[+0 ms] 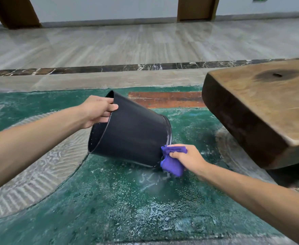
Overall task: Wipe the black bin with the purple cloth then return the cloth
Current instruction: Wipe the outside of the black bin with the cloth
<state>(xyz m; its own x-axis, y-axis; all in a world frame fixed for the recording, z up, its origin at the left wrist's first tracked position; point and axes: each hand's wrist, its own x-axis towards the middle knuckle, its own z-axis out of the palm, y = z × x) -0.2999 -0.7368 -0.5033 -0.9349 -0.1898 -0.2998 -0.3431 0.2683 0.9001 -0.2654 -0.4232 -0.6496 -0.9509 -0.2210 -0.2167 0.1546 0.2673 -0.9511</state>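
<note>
While the floor (145, 209) under both hands is green, wet-looking and speckled, expect little friction at the one edge where the black bin (132, 133) touches it. Wooden bench (261, 106) sits well off to the far right of the cloth-side grip, not in the way.

Bin is tipped on its side, mouth toward the left hand (96, 110), base toward the right hand (189, 158), lower base edge resting on the floor. Left grip is clamped on the upper rim, thumb outside, fingers inside. Right grip is clenched around the bunched purple cloth (171, 163), pressed against the base corner.

My read: wiping is mid-way, base area in hand. Do it well by keeping the rim grip firm as the counter-force, rotating the bin with it, and spreading the cloth flatter for more contact. Risk: base skids on the floor.
</note>
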